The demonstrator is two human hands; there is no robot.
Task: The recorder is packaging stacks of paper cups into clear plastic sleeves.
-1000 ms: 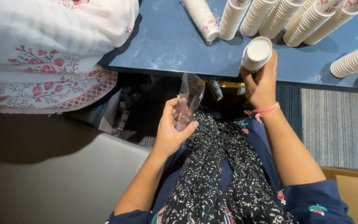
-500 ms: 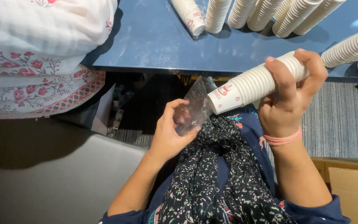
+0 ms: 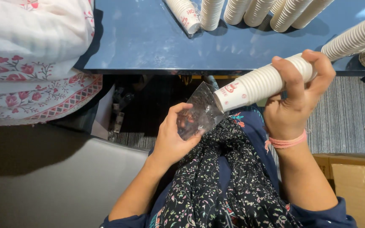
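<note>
Overhead, a dark blue surface [image 3: 140,38] was seen filling the upper part of the frame, with a white floral-printed garment [image 3: 26,63] of another person at the upper left and a grey seat [image 3: 43,181] at the lower left. A cardboard box [image 3: 360,190] was visible at the lower right. Along the upper edge of the surface, several stacks of white paper cups [image 3: 258,10] were laid on their sides, one of them [image 3: 184,14] seemingly already wrapped in clear film.

Right of centre, a stack of cups [image 3: 258,84] was gripped around its far end by the right hand [image 3: 294,105], fingers closed firmly about it, and was held tilted down toward the middle of the frame. A clear plastic bag [image 3: 199,114] was held by the left hand [image 3: 174,135], pinched between thumb and fingers, its mouth touching the stack's leading cup. By the look of it, the stack had only been brought to the bag's opening and not yet slid inside; many unwrapped stacks were left on the surface.
</note>
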